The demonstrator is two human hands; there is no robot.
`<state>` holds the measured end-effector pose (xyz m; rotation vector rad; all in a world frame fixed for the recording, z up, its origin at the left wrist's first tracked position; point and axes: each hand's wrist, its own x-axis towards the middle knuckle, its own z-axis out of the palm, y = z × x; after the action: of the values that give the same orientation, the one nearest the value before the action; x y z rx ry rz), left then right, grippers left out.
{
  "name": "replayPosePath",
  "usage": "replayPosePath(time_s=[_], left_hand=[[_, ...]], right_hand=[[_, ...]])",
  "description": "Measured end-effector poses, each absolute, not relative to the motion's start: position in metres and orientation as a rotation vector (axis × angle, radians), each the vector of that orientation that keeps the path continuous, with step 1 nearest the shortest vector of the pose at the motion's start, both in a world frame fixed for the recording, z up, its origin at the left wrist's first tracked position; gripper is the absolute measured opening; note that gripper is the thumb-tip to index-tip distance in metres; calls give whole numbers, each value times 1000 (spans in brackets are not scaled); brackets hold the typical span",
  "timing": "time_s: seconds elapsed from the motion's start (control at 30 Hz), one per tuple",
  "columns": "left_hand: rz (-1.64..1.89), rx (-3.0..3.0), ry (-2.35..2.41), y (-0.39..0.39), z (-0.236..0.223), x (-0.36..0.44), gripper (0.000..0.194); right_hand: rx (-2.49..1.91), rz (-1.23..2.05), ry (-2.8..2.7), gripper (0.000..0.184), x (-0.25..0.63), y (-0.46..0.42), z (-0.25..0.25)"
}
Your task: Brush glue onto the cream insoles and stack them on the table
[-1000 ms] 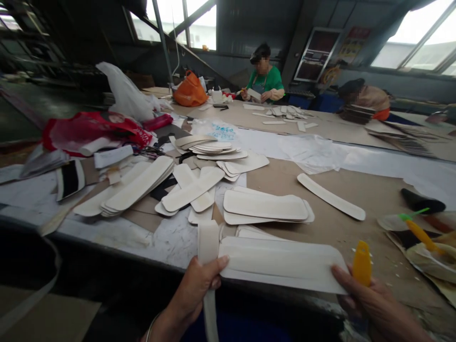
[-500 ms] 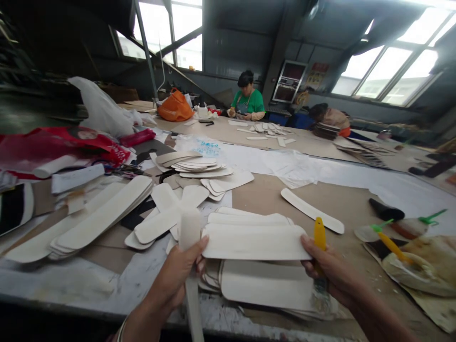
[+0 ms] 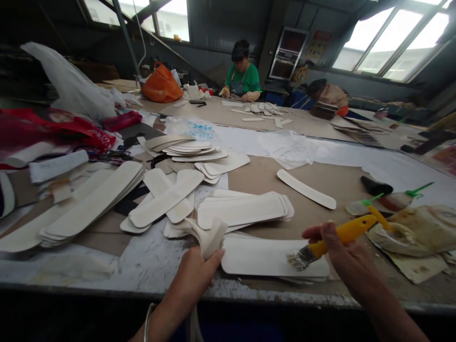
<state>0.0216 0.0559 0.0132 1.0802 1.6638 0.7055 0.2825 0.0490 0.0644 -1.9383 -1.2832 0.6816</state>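
Observation:
My left hand (image 3: pixel 197 270) is closed round a bundle of white strips (image 3: pixel 213 237), whose ends hang down past the table edge. In my right hand (image 3: pixel 347 259) is a paintbrush (image 3: pixel 351 230) with a yellow handle. Its bristles are over or on the top piece of a stack of white rounded panels (image 3: pixel 254 256); I cannot tell if they touch. Just behind lies a second stack of similar panels (image 3: pixel 242 209). Left of it, more panels (image 3: pixel 167 204) lie crossed over each other.
Long white pieces (image 3: pixel 89 204) are piled at left, near a red bag (image 3: pixel 53 128). One curved strip (image 3: pixel 306 189) lies alone. On the right are green-tipped bottles (image 3: pixel 395 202) and a stained pot (image 3: pixel 409 230). Two people work across the table, one in a green shirt (image 3: pixel 251 78).
A white panel held between both hands now lies on the rear stack. My right hand has swung the brush from upright to slanting, bristles over the front stack.

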Motion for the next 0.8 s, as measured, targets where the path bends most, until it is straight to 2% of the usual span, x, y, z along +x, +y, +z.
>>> replayPosePath(time_s=[0.17,0.33,0.43,0.67,0.8], left_hand=[[733,1090,1644,48,9,27,23],[793,948,1531,28,-3,32,42],[836,831,1486,25,-7,36,45],[934,674,1379,27,-11,44,28],[910,668,1376,19,-14,48,27]], right_hand=[[-1823,828,-1158,62,259,33,53],[-1531,1066,-964,52,229,30,31],[-1433,1169,-946,46,214,33,22],[-1411,1194,-985,35,208,33,13],[-1465,1163,-1010,32,205,31,16]])
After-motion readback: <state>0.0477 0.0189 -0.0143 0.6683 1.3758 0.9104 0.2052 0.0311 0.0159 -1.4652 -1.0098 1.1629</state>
